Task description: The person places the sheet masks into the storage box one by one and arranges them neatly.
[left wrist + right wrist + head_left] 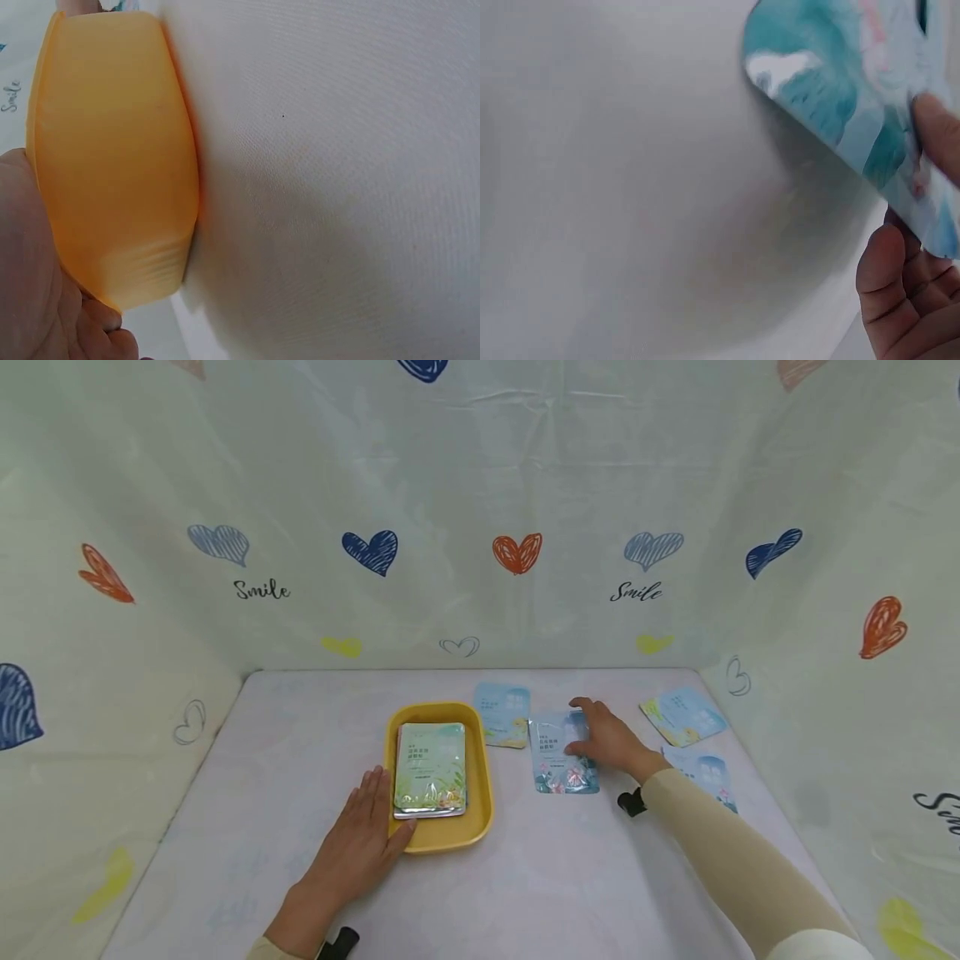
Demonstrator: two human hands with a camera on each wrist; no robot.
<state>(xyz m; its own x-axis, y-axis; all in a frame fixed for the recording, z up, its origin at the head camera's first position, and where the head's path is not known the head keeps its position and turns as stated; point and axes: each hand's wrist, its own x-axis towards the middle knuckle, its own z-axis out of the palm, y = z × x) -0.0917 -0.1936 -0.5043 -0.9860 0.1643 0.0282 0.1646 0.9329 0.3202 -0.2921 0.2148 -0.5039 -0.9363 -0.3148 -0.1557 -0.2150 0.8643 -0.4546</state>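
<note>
- Pinching of the blue packet [549, 764], right of the yellow tray [442, 839], is done by the right hand [615, 739], thumb opposed to fingers.
- One packet edge is raised off the bench [525, 885]; a light grip near that edge is advised, so that creasing is avoided.
- The tray's left side is touched by the left hand [356, 839], fingers straightened; gentle, steady pressure is best applied there.

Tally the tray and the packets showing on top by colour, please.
Yellow tray: 1
Green packet: 1
Blue packets: 4
Total: 6
Any packets hidden underneath can't be counted.
</note>
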